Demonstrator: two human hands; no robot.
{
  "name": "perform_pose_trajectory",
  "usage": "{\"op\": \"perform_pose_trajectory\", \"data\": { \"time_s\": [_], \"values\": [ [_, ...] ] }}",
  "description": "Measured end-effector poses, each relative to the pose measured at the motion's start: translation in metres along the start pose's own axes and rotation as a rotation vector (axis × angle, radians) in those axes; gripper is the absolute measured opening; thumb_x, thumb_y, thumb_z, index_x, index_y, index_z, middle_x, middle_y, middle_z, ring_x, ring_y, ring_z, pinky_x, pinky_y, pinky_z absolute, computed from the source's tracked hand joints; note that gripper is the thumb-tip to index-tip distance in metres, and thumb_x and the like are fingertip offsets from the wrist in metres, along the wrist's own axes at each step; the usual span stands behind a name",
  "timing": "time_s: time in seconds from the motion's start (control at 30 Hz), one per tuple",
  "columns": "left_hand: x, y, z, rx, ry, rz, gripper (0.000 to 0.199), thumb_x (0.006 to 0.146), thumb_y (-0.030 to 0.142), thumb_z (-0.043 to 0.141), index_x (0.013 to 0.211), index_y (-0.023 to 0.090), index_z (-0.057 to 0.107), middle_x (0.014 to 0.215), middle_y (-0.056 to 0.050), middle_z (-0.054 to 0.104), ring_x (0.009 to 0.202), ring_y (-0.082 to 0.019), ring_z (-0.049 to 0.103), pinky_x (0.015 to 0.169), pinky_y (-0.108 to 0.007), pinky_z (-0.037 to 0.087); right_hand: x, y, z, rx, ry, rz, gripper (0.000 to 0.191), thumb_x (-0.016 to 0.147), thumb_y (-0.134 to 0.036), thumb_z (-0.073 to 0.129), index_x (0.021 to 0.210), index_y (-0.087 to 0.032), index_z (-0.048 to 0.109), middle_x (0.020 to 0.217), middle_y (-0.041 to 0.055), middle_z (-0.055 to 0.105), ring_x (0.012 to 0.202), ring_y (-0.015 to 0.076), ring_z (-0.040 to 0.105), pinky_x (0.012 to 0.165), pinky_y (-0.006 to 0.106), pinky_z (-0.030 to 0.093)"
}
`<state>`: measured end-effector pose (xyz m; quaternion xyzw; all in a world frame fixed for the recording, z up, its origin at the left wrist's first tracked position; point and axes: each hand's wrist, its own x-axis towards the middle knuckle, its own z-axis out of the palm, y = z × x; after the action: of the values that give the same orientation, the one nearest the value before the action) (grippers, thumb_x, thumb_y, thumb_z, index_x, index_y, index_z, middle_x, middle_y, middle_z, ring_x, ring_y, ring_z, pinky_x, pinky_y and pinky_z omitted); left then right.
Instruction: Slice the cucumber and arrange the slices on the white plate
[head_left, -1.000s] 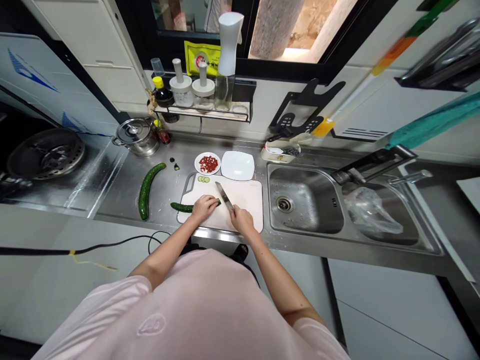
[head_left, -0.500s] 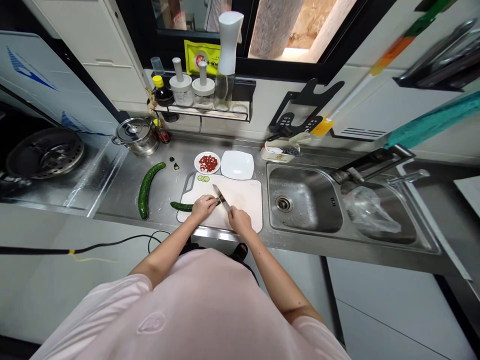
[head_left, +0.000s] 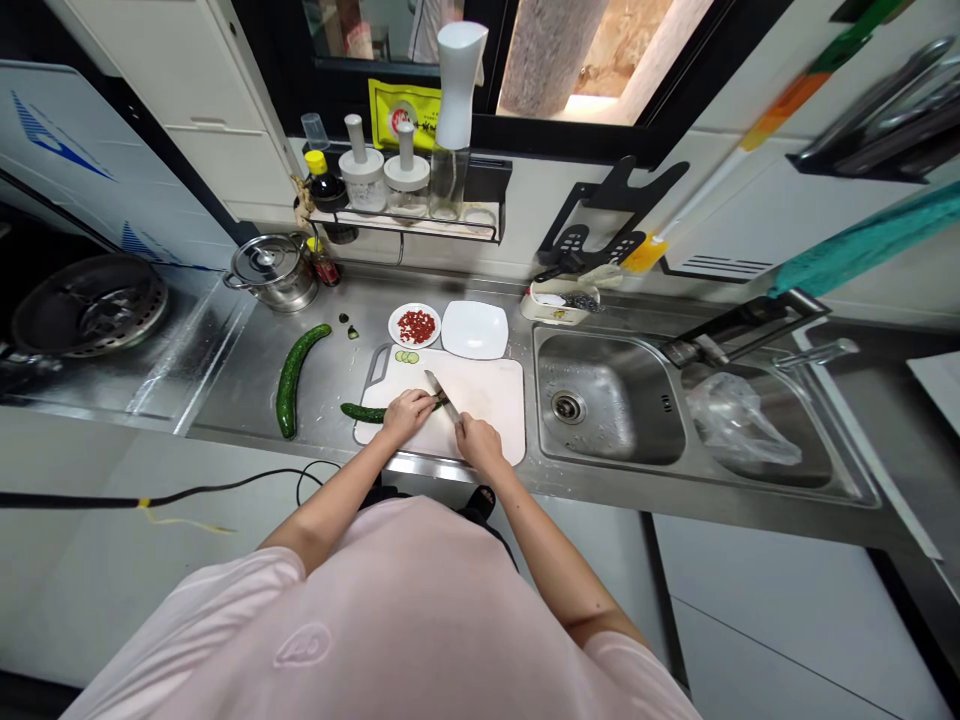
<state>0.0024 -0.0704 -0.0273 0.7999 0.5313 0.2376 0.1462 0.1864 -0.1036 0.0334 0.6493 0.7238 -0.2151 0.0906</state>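
On the white cutting board [head_left: 491, 410] lies a green cucumber [head_left: 364, 412], its left end sticking out past the board's edge. My left hand [head_left: 409, 415] is closed over its right part. In my right hand [head_left: 478, 438] is a kitchen knife [head_left: 442, 394], gripped by the handle, its blade slanting to the upper left at the cucumber's right end. A few thin cucumber slices [head_left: 406, 357] lie at the board's top left. Behind the board stand a white plate with chopped red pieces [head_left: 415, 326] and a bare white plate [head_left: 475, 330].
Another whole cucumber [head_left: 294, 380] lies to the left, near small dark green scraps [head_left: 352, 332]. A lidded pot [head_left: 274, 272] stands behind it. The sink [head_left: 611, 395] is right of the board. A shelf [head_left: 420, 228] with jars and bottles hangs above the counter.
The knife blade has shifted very slightly at the cucumber's right end. Both hands stay in almost the same place, and the other things have not moved.
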Motion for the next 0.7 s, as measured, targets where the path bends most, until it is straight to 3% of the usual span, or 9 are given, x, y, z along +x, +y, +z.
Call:
{"op": "perform_pose_trajectory", "data": {
  "time_s": [0.7],
  "values": [
    [-0.0005,-0.0002,0.001,0.033,0.004,0.004,0.026,0.091,0.037,0.046,0.103,0.027,0.067,0.095,-0.003,0.063,0.09,-0.014,0.056,0.079,-0.025,0.044,-0.002,-0.0071,-0.0043,-0.009,-0.05,0.015,0.027,0.096,-0.03,0.031,0.111,-0.019,0.05,0.096,0.0113,0.066,0.091,0.0219,0.063,0.074,0.029,0.041]
  ]
}}
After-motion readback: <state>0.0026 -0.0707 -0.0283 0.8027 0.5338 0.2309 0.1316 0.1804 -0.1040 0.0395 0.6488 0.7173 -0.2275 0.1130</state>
